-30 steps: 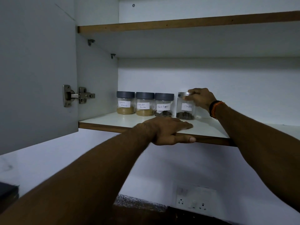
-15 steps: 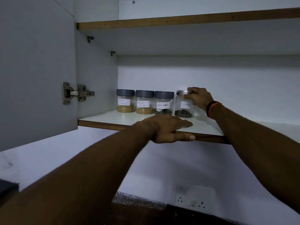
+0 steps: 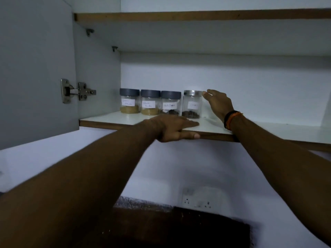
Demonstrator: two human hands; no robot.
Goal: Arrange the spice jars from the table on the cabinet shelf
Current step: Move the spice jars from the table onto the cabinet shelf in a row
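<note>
Several labelled spice jars stand in a row at the back left of the white cabinet shelf (image 3: 268,130). Three have grey lids: one with yellow-brown powder (image 3: 129,101), a second with similar powder (image 3: 150,102), and a black pepper jar (image 3: 170,103). The cloves jar (image 3: 192,104) with a silver lid stands at the right end, upright. My right hand (image 3: 218,102) is just right of that jar, fingers spread, fingertips beside its lid and apart from it. My left hand (image 3: 174,128) rests flat on the shelf's front edge, thumb under the lip.
The grey cabinet door (image 3: 35,68) stands swung out at the left with its hinge (image 3: 78,91). An upper shelf (image 3: 197,15) runs above. Below, a wall socket (image 3: 198,200) and a dark counter (image 3: 179,228) are visible. The shelf continues bare to the right of the jars.
My right hand has let go of the cloves jar's lid and drawn back to the right. The jar now stands alone in the row. My left hand stays on the shelf edge.
</note>
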